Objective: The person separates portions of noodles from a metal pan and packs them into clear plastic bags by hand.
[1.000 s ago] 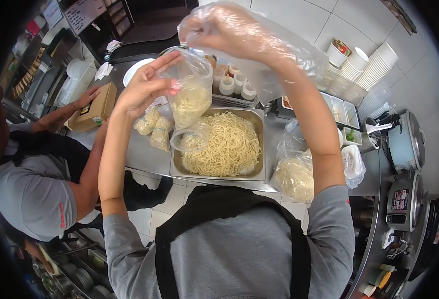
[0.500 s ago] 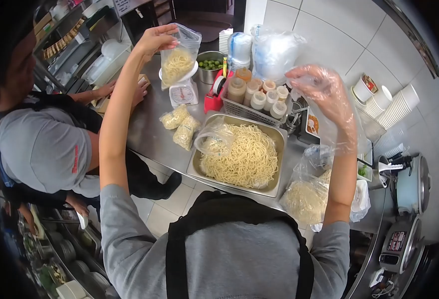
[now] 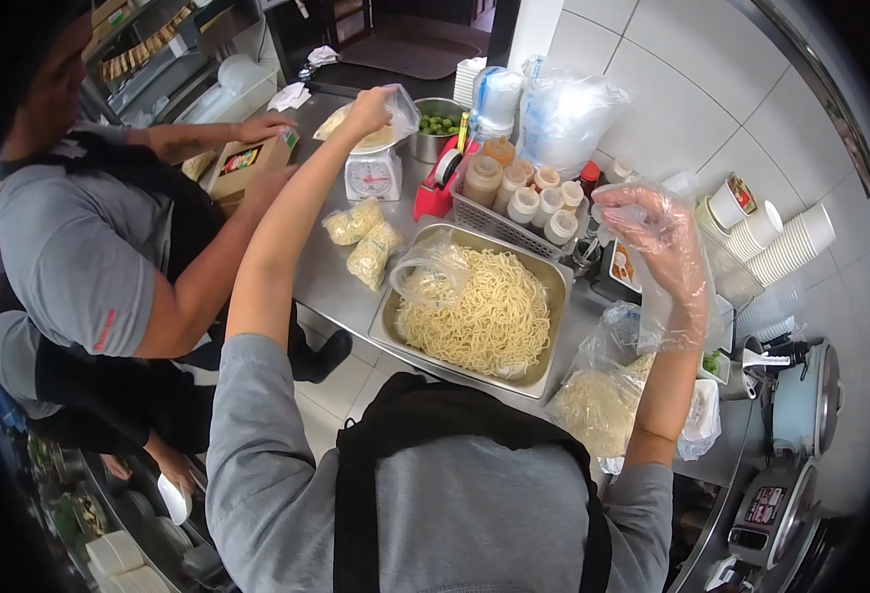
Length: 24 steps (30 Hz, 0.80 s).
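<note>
My left hand (image 3: 367, 114) grips a clear bag of noodles (image 3: 395, 111) by its top, over the white plate of a kitchen scale (image 3: 373, 176). My right hand (image 3: 652, 222), in a loose clear plastic glove, is raised with nothing in it, its fingers apart, to the right of the sauce bottles (image 3: 524, 205). Between and below my hands a metal tray (image 3: 387, 326) holds a heap of noodles (image 3: 489, 311), with a clear plastic cup or ring-shaped container (image 3: 428, 274) on its left part. Small filled noodle bags (image 3: 374, 254) lie left of the tray.
A co-worker (image 3: 89, 237) at the left has both hands on a cardboard box (image 3: 247, 168). Behind the scale is a pot of green limes (image 3: 439, 126), beside a red tape dispenser (image 3: 436, 193). A large noodle bag (image 3: 593, 410) sits right of the tray, with paper cups (image 3: 791, 227) farther back.
My left hand has carried the noodle bag away from me, down onto the scale. My gloved right hand has come down and to the right. The view has shifted too.
</note>
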### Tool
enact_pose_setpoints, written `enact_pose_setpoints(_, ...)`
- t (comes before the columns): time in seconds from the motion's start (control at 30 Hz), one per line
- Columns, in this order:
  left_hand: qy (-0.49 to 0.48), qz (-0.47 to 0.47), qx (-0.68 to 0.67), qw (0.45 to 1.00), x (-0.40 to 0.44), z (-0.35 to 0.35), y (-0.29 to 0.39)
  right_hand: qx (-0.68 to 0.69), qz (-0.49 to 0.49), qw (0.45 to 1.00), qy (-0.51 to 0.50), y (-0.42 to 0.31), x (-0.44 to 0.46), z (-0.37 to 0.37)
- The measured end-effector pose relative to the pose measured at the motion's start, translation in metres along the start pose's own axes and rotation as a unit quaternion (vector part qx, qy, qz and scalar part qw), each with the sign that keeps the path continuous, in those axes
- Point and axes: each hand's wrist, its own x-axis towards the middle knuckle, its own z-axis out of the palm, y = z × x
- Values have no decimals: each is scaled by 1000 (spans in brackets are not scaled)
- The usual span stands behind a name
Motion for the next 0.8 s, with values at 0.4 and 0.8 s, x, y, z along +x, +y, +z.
enact_pose_setpoints(0.4,-164,-26,232,959,-6,2,54,-40,110,978,-173,50,-17,31)
enact_pose_setpoints(0.8,34,-124,-275,953,2,-78,-17,18,154,978,-143,72,-50,27)
